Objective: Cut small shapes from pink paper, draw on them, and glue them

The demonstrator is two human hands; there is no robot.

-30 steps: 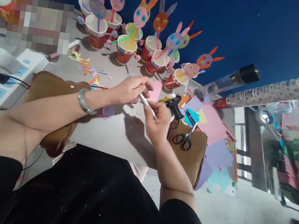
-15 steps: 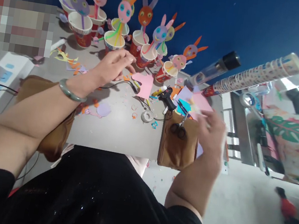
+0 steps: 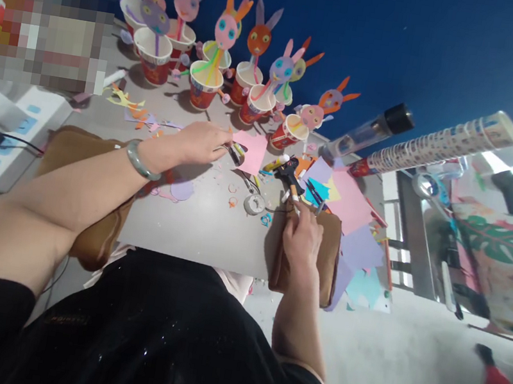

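My left hand reaches over the table, its fingers closed together at the left edge of a pink sheet of paper with a notched side. Pens lie by those fingertips, partly over the sheet. My right hand is palm down on a brown cushion, fingers curled over the handles of a pair of scissors. Only the blades show beyond the fingers. Just past this hand lie a black glue gun and an orange-and-white stick.
Paper cups with bunny heads line the back by the blue wall. A long cup stack leans at right. Coloured paper, a tape roll and scraps lie about. A power strip is at left.
My right hand has come down and left, from above the paper at right onto the scissors. My left hand has lowered to the pink paper's edge. The view has shifted slightly.
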